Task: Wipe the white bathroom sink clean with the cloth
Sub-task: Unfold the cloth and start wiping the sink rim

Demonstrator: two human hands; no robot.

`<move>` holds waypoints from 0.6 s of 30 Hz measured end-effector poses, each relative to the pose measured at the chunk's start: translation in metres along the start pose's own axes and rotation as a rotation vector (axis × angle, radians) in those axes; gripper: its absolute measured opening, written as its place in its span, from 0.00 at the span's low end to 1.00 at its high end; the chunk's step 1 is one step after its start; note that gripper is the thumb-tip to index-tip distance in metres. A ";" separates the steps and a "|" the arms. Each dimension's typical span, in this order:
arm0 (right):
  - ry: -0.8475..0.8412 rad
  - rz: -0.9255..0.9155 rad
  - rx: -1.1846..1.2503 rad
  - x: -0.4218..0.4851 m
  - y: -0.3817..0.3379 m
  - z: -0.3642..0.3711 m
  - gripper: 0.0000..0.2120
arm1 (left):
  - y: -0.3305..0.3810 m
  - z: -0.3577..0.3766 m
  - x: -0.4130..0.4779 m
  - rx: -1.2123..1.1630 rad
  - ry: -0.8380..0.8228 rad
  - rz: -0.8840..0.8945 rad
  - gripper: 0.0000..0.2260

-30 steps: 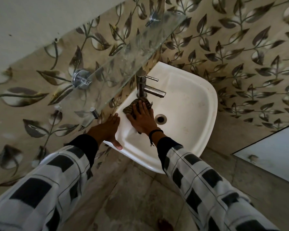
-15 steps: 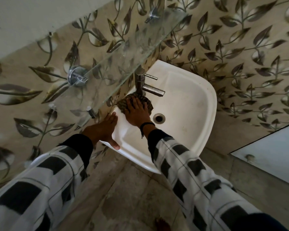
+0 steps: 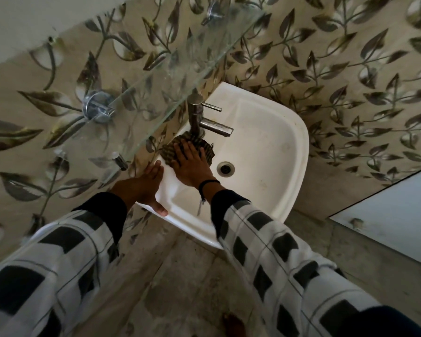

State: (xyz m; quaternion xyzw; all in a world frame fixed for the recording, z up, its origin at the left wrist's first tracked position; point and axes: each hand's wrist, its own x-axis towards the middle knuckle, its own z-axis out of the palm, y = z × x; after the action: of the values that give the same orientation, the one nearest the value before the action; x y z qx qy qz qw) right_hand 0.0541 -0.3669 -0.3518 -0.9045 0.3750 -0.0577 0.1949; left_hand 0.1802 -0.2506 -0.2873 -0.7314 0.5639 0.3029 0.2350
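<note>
The white sink [image 3: 272,152] hangs in the corner of two leaf-patterned walls, with a drain hole [image 3: 225,168] in its bowl. A dark striped cloth [image 3: 206,148] lies on the sink's back ledge at the foot of the metal tap [image 3: 199,117]. My right hand [image 3: 192,166] presses flat on the cloth, fingers spread, covering most of it. My left hand [image 3: 144,186] grips the sink's left rim, thumb over the front edge.
A glass shelf [image 3: 156,88] on chrome brackets juts from the left wall just above the tap and my hands. The stained floor [image 3: 180,288] lies below, and a pale door panel [image 3: 394,215] stands at the right.
My right hand has pushed the cloth away from me along the back ledge, closer to the tap's base. My left hand stays on the rim.
</note>
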 end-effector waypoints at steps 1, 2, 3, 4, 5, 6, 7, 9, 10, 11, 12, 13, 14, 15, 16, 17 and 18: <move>-0.009 -0.032 -0.018 -0.001 0.007 -0.003 0.28 | 0.000 0.000 0.000 -0.004 0.001 0.003 0.69; -0.014 -0.049 -0.033 0.002 0.012 -0.007 0.28 | 0.000 0.000 -0.001 -0.010 0.004 0.004 0.69; -0.016 -0.043 -0.040 0.005 0.014 -0.012 0.28 | 0.000 0.000 -0.003 -0.013 0.006 0.006 0.68; -0.018 -0.018 -0.032 0.009 0.012 -0.014 0.28 | 0.000 0.000 -0.004 -0.018 0.011 0.011 0.68; -0.017 0.017 -0.012 0.012 0.007 -0.013 0.28 | 0.000 0.001 -0.006 -0.028 0.020 0.019 0.68; -0.009 0.047 0.009 0.012 0.001 -0.010 0.28 | 0.001 0.001 -0.007 -0.043 0.027 0.027 0.68; 0.001 0.060 0.020 0.011 -0.004 -0.006 0.28 | 0.001 0.001 -0.008 -0.055 0.034 0.033 0.68; 0.021 0.019 -0.007 0.006 -0.004 -0.001 0.29 | 0.001 0.000 -0.009 -0.059 0.039 0.042 0.67; 0.018 -0.017 -0.035 0.005 0.002 -0.001 0.29 | 0.000 0.000 -0.009 -0.056 0.038 0.044 0.67; 0.013 -0.041 -0.063 0.006 0.007 -0.004 0.29 | 0.000 0.000 -0.009 -0.051 0.038 0.045 0.67; 0.014 -0.047 -0.081 0.009 0.011 -0.008 0.29 | 0.000 0.000 -0.009 -0.044 0.038 0.046 0.67; 0.013 -0.033 -0.084 0.012 0.011 -0.012 0.29 | 0.000 0.000 -0.010 -0.037 0.041 0.047 0.67; 0.003 0.001 -0.066 0.017 0.008 -0.014 0.29 | 0.000 0.000 -0.009 -0.034 0.044 0.049 0.67; -0.010 0.044 -0.032 0.021 0.002 -0.014 0.29 | 0.001 0.000 -0.009 -0.039 0.044 0.048 0.67; -0.018 0.086 0.005 0.024 -0.005 -0.011 0.30 | 0.001 0.001 -0.010 -0.049 0.044 0.045 0.67; -0.018 0.121 0.035 0.025 -0.011 -0.008 0.31 | 0.001 0.001 -0.009 -0.053 0.044 0.046 0.67; -0.010 0.139 0.048 0.026 -0.016 -0.006 0.32 | 0.000 0.001 -0.008 -0.051 0.046 0.047 0.68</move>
State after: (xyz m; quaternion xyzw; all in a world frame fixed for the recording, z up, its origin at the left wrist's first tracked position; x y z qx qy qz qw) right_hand 0.0814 -0.3765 -0.3413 -0.8716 0.4344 -0.0484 0.2219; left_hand 0.1783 -0.2450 -0.2822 -0.7305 0.5783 0.3056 0.1961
